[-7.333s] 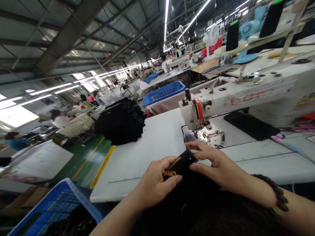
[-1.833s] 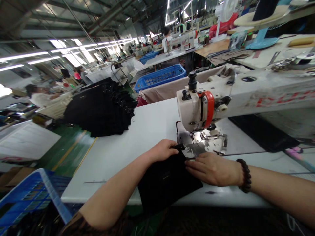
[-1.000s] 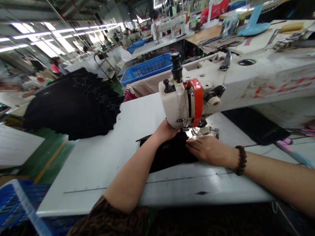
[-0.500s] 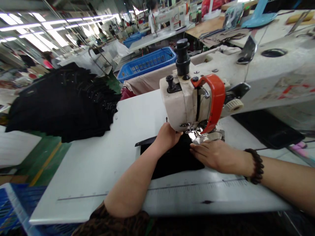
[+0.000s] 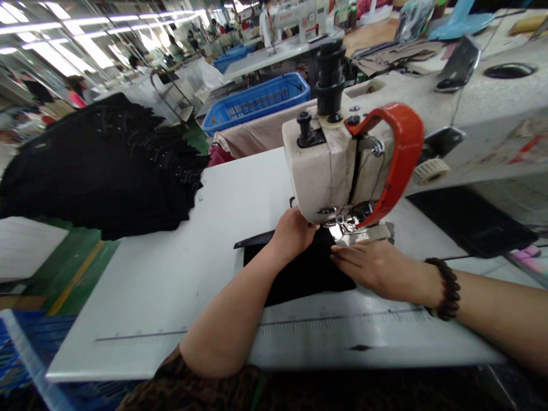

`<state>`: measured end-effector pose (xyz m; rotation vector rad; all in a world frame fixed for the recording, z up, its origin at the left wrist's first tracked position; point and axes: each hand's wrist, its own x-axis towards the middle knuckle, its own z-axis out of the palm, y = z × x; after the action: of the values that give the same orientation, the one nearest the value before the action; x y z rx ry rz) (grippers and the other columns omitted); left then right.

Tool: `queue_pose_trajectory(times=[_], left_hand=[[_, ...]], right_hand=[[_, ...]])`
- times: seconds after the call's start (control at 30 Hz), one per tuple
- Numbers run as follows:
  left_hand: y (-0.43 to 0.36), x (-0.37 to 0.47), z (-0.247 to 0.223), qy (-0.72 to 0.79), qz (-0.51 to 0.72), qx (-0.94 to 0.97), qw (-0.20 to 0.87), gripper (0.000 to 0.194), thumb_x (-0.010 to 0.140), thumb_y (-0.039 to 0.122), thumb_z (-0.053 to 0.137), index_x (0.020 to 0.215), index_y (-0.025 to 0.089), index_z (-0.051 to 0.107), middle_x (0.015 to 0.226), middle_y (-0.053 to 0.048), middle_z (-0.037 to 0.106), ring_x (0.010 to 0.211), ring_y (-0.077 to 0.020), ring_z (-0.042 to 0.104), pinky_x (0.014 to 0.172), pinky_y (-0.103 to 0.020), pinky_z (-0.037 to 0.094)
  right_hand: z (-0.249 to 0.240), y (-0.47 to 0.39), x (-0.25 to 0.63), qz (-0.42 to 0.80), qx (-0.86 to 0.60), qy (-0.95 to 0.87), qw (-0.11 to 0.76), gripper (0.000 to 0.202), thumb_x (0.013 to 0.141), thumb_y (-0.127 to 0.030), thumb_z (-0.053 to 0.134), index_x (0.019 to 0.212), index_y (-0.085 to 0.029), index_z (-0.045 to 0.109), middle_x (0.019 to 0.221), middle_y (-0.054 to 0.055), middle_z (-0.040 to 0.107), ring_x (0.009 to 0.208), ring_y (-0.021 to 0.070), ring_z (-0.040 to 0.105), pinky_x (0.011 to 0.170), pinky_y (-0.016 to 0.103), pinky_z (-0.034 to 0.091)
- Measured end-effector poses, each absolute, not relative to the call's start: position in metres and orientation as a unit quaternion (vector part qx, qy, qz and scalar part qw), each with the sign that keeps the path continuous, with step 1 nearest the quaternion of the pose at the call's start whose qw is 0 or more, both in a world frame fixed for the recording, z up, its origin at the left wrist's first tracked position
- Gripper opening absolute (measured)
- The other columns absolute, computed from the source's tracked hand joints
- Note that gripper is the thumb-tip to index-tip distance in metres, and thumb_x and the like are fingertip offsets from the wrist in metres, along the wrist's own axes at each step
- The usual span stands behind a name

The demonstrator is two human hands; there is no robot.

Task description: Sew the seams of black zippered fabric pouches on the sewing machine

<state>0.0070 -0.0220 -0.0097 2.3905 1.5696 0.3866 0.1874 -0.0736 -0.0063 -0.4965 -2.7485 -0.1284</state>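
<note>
A piece of black fabric (image 5: 310, 277) lies flat on the white sewing table, its far edge at the metal presser foot (image 5: 342, 228) of the sewing machine (image 5: 310, 177). Just left of the foot, my left hand (image 5: 294, 235) is closed on the fabric, fingertips pinched at its far edge and partly hidden. My right hand (image 5: 379, 267) rests on the fabric's right side, in front of the foot, with its fingers stretched out and lying flat. A dark strip (image 5: 252, 240) sticks out on the left beyond my left wrist.
A large stack of black fabric pieces (image 5: 94, 171) rises at the table's left end. Behind the machine stands a blue basket (image 5: 257, 108). An orange guard (image 5: 406, 160) curves over the machine head. A dark flat pad (image 5: 471, 220) lies under the arm; a ruler scale (image 5: 299, 324) marks the front edge.
The view has shifted slightly, so the machine head appears larger and farther right. My hands and the fabric stay in nearly the same place, with the same hold.
</note>
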Motion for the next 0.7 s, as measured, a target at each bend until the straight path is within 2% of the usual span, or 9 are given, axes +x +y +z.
queue_pose_trajectory(times=[0.13, 0.27, 0.57, 0.7], left_hand=[[-0.02, 0.007, -0.01, 0.531, 0.121, 0.829, 0.127, 0.014, 0.078, 0.014, 0.055, 0.087, 0.013, 0.066, 0.093, -0.01, 0.067, 0.091, -0.0253, 0.062, 0.078, -0.032, 0.049], [-0.015, 0.005, -0.008, 0.52, 0.105, 0.838, 0.128, 0.015, 0.078, 0.014, 0.053, 0.088, 0.015, 0.065, 0.093, -0.009, 0.068, 0.089, -0.0245, 0.062, 0.074, -0.029, 0.05], [-0.012, 0.005, -0.015, 0.517, 0.111, 0.844, 0.092, 0.016, 0.082, 0.012, 0.047, 0.085, 0.014, 0.063, 0.093, -0.01, 0.066, 0.095, -0.0258, 0.059, 0.083, -0.034, 0.046], [-0.012, 0.005, -0.02, 0.514, 0.115, 0.846, 0.082, 0.016, 0.082, 0.012, 0.046, 0.085, 0.013, 0.062, 0.091, -0.01, 0.066, 0.092, -0.0254, 0.06, 0.082, -0.033, 0.046]], right_hand=[[-0.007, -0.075, 0.187, -0.049, -0.187, -0.97, 0.146, 0.036, 0.081, 0.002, 0.03, 0.087, -0.007, 0.064, 0.089, 0.015, 0.065, 0.074, 0.0186, 0.061, 0.062, 0.03, 0.052], [-0.008, -0.076, 0.186, -0.046, -0.201, -0.965, 0.163, 0.034, 0.081, 0.001, 0.03, 0.087, -0.008, 0.063, 0.088, 0.015, 0.064, 0.073, 0.0181, 0.06, 0.061, 0.029, 0.05], [-0.011, -0.077, 0.186, -0.005, -0.221, -0.963, 0.154, 0.027, 0.082, -0.002, 0.035, 0.083, -0.011, 0.061, 0.083, 0.012, 0.061, 0.067, 0.0152, 0.056, 0.061, 0.027, 0.045], [-0.009, -0.079, 0.185, -0.009, -0.204, -0.969, 0.137, 0.028, 0.083, -0.003, 0.034, 0.081, -0.01, 0.061, 0.084, 0.013, 0.062, 0.066, 0.0156, 0.056, 0.058, 0.027, 0.045]])
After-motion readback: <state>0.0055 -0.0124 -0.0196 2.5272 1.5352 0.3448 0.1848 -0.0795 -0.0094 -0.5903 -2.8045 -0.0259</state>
